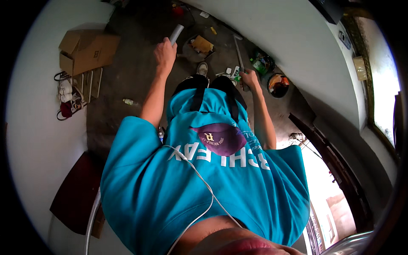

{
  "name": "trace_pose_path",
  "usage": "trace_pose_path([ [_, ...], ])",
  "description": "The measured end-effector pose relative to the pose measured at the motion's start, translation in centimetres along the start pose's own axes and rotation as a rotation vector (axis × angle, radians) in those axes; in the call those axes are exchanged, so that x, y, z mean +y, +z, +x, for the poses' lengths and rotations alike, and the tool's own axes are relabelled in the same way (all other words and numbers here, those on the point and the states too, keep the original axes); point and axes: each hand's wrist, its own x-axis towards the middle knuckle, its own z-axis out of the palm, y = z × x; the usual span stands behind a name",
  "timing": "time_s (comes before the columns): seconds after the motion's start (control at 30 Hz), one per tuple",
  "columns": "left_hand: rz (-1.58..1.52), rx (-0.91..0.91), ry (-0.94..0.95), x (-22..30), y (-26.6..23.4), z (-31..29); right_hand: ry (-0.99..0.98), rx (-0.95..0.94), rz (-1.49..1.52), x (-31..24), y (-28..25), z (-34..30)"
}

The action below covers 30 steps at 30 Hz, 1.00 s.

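Observation:
My left hand (165, 55) is closed around a short grey tube (176, 34), which sticks out above the fist and leans to the right. My right hand (249, 79) grips a long, thin grey pole (239, 53) that runs away toward the wall on the right. What the pole's far end joins to is too dim to make out. Between my hands, past my shoes, stands a dark round container (193, 53) with a piece of brown cardboard (202, 43) on it.
An open cardboard box (95, 51) sits above a shoe rack (91, 87) along the left wall. Right of my right hand are a green bottle (258, 65) and a black bucket (278, 92) with litter inside. A small bottle (128, 102) lies on the floor. An open doorway (327, 191) is at lower right.

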Motion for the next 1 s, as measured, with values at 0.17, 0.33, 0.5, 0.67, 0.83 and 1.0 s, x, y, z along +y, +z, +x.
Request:
trace_pose_path([
  [0.17,0.053,-0.112,0.0,0.8,-0.2,1.8,-0.023,0.063,-0.315,-1.0,0.9,1.5],
  [0.33,0.081,-0.047,0.07,0.1,0.7,2.9,0.125,-0.283,-0.311,-3.4,0.9,-2.9],
  [0.5,-0.05,-0.16,0.007,1.4,0.9,3.1,0.252,-0.299,0.151,-1.3,-3.8,-7.6],
  [0.67,-0.288,-0.299,-0.009,-1.5,1.1,2.3,0.239,-0.152,0.266,-0.8,-2.5,-10.9],
  [0.83,-0.531,-0.664,0.054,-1.5,0.0,-0.5,0.179,0.006,0.452,1.4,0.6,-13.6],
  [1.0,-0.344,-0.726,0.285,0.8,-2.9,-1.7,0.354,0.058,1.118,3.5,3.3,-18.6],
])
